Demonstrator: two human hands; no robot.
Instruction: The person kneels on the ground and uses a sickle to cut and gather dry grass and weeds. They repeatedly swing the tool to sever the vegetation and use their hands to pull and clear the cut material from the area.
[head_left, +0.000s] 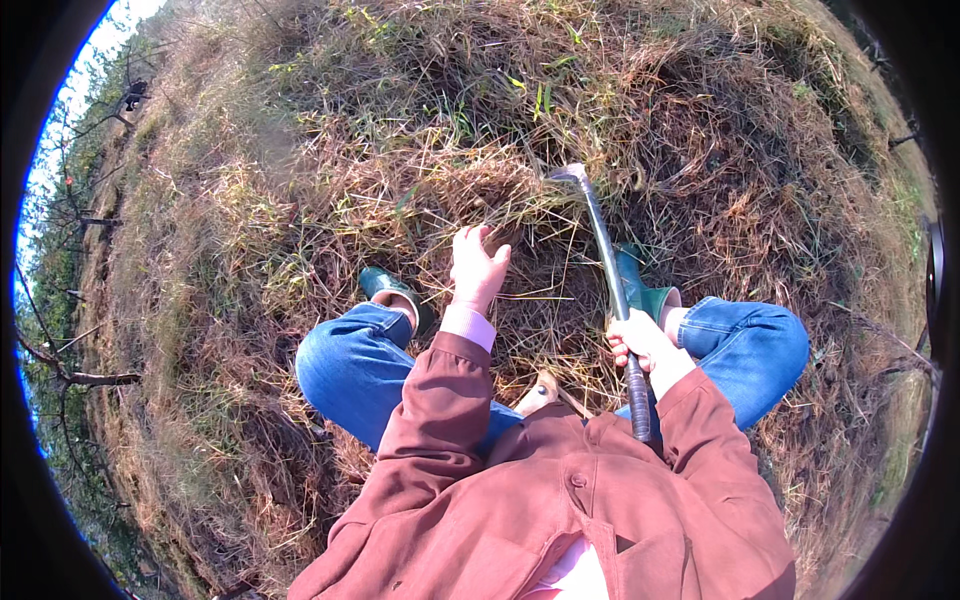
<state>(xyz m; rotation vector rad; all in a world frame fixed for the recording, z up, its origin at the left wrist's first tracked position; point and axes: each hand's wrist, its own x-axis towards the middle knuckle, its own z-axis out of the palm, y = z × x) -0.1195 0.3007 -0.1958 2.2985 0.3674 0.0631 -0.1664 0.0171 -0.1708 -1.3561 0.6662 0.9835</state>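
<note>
My right hand (640, 337) is closed round the long handle of a sickle (600, 232); the handle's dark wrapped end points back towards my jacket. The sickle's blade (571, 172) lies against a heap of dry cut grass (480, 187), its far part hidden among the stalks. My left hand (478, 266) is at the near edge of that heap, thumb and fingers apart, with stalks just beyond the fingertips. Whether it grips any stalk is not clear. Between the two hands are loose straw stems on the ground.
Green boots (384, 285) and bent knees in blue jeans (352, 367) are on both sides of the hands. A pale object with a dark round spot (541, 391) shows below the jacket's hem. Tangled dry grass surrounds me; bare branches (97, 379) stand at the far left.
</note>
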